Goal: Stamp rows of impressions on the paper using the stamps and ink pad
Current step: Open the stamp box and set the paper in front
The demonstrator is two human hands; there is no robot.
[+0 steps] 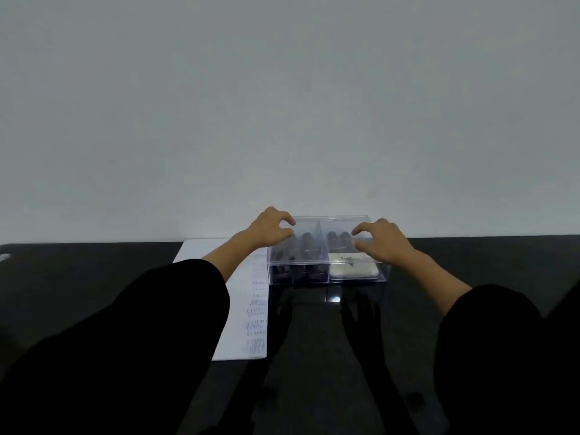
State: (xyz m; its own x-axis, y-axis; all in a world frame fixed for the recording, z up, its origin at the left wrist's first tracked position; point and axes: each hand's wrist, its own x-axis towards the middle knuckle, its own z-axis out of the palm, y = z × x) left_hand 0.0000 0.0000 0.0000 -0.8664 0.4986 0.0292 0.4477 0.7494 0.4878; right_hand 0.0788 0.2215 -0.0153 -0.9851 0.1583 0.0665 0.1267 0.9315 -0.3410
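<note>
A clear plastic box [357, 279] stands on the dark table, its lid [326, 222] on top. Several dark stamps [307, 246] show through its walls, and a white ink pad [353, 270] lies in its front right compartment. My left hand [270, 229] grips the lid's left end with curled fingers and thumb. At the right end, my right hand [384, 241] holds the lid the same way. A white paper [241, 324] lies left of the box, with a column of faint stamped impressions [257, 318] along its right edge. My left arm hides much of the paper.
The glossy black table [314, 356] reflects my hands in front of the box. A plain pale wall [282, 105] rises right behind the box. A small pale object [4, 256] sits at the table's far left edge.
</note>
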